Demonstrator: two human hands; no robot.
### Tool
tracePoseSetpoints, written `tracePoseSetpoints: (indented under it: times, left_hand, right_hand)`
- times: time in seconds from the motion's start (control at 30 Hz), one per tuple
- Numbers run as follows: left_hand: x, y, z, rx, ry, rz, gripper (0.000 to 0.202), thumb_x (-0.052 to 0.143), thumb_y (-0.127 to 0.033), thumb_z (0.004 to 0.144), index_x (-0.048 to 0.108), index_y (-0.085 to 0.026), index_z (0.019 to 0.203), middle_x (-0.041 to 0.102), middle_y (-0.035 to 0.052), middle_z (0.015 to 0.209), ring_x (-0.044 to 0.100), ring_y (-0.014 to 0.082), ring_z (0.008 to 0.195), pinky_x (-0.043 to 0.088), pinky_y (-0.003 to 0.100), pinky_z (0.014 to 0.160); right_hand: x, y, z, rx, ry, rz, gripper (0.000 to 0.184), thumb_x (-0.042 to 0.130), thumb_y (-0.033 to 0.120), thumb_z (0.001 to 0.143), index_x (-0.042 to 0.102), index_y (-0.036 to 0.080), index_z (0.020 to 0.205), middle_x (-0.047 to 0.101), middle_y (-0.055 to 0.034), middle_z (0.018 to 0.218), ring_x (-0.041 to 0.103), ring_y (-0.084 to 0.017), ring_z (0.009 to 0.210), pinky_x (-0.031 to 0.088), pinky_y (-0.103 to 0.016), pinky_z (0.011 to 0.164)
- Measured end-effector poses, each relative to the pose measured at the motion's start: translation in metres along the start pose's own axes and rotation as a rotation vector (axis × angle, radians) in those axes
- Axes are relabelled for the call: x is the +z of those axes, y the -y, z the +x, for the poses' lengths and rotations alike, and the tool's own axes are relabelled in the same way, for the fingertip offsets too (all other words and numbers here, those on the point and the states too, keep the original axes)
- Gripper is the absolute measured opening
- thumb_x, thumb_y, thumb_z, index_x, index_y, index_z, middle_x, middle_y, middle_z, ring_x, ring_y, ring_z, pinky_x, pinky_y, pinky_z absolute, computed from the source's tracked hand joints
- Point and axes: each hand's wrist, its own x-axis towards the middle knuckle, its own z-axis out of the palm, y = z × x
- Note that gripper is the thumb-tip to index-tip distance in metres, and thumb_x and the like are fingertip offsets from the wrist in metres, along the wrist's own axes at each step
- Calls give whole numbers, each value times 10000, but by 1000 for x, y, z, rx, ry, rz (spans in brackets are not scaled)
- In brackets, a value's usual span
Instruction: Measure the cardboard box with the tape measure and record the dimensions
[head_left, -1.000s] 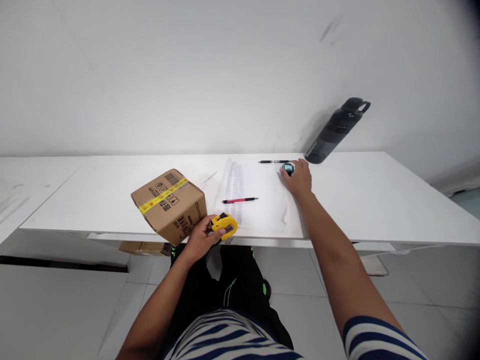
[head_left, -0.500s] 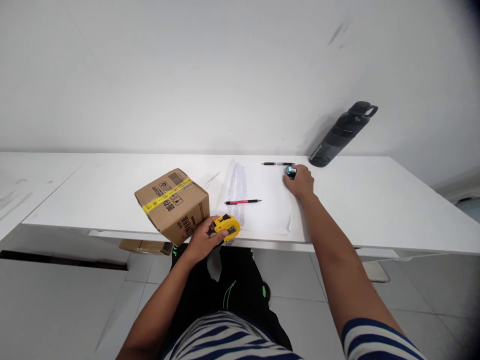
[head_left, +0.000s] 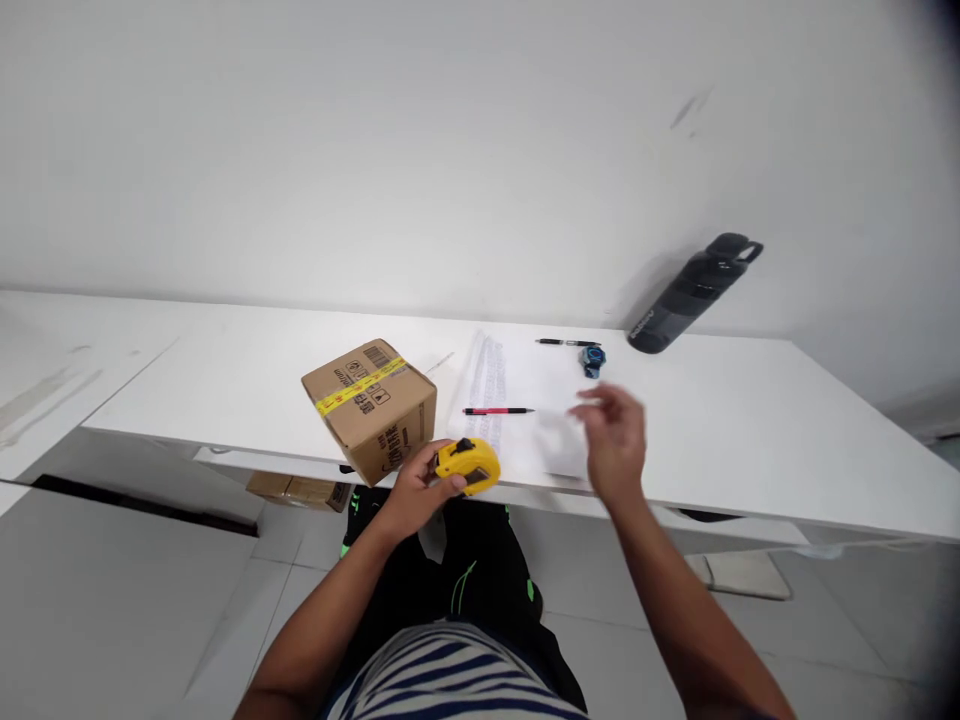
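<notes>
My left hand [head_left: 420, 497] is closed around a yellow tape measure [head_left: 469, 467] at the front edge of the table, beside a cardboard box [head_left: 373, 405] with yellow tape across its top. My right hand [head_left: 616, 445] hovers over the right side of the white paper sheets [head_left: 540, 390], a little blurred, fingers apart and nothing in them. Beyond its fingertips lies a blue wristwatch [head_left: 592, 361]. A red and black pen [head_left: 498, 411] rests across the sheets, between the two hands.
A black pen [head_left: 568, 343] lies behind the watch. Toward the back right, a dark water bottle [head_left: 690, 297] stands near the wall. Another cardboard box [head_left: 296, 490] shows below the tabletop [head_left: 750, 430] at the left.
My right hand has let go of the watch and moved back toward me, leaving it on the table. The left hand still holds the tape measure. The view has shifted slightly.
</notes>
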Motion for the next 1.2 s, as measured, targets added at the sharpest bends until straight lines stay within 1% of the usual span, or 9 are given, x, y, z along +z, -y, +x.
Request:
tracePoseSetpoints:
  times: [0.1,0.2,0.33,0.4,0.5,0.67,0.83,1.03,1.2]
  left_hand:
    - [3,-29,-24,252,3,106,565,729,-538,775,604,-239,1238,643,94,1190,613,244,1101,491,381,964]
    - [-6,-68,-48,409,-142,398,588,625,-628,817,613,-252,1269,568,111,1221,539,264,1161,429,413,1030]
    - [-32,-112,-73,175,-259,554,531,404,-664,912,685,-237,1056,627,80,965,581,228,896,473,340,813]
    - [-46,-124,-76,29,-232,504,471,458,-648,898,653,-221,858,600,31,752,536,183,693,426,294,636]
    - [-68,-131,-66,-63,-229,398,428,587,-603,827,556,-202,681,493,-21,596,415,125,549,344,256,547]
    - [-109,-126,-30,37,-498,313,411,578,-468,838,461,-195,553,417,-37,521,376,111,532,320,252,565]
    - [-121,-113,-8,-135,-450,532,461,560,-548,833,450,-192,562,397,-37,540,339,110,523,248,263,532]
    - [-116,-104,-5,-154,-495,535,492,510,-595,845,433,-194,571,398,-37,540,343,112,529,245,262,532]
    - [-128,-124,-8,-103,-419,559,397,536,-483,843,539,-178,588,542,-10,578,464,129,582,352,259,590]
  right_hand:
    - [28,61,-64,101,567,338,814,665,569,836,256,331,1499,538,-126,1367,660,-230,1007,560,-429,890]
    - [56,93,-80,125,604,445,728,639,503,882,271,351,1492,581,-94,1281,657,-233,1048,565,-400,900]
    - [79,112,-44,-173,660,411,709,730,405,828,365,417,1436,587,-67,1250,639,-257,1080,555,-436,931]
    - [86,121,-22,-307,789,419,717,721,350,842,346,466,1442,589,-48,1272,628,-255,1118,544,-452,953]
    - [94,126,13,-352,925,351,690,712,360,848,386,445,1450,568,-48,1346,587,-267,1205,514,-486,1002]
    - [111,92,86,-58,860,337,734,775,417,770,463,386,1433,502,-40,1450,556,-263,1245,514,-467,1006]
    - [131,60,134,203,1055,359,784,810,368,714,494,306,1428,656,-62,1268,618,-248,1127,511,-481,982]
    - [137,60,131,187,1048,383,720,804,343,711,535,304,1377,640,-49,1285,614,-230,1130,516,-461,989]
    - [110,81,117,-8,865,202,629,776,394,751,557,301,1333,637,-51,1272,638,-244,1076,538,-458,949]
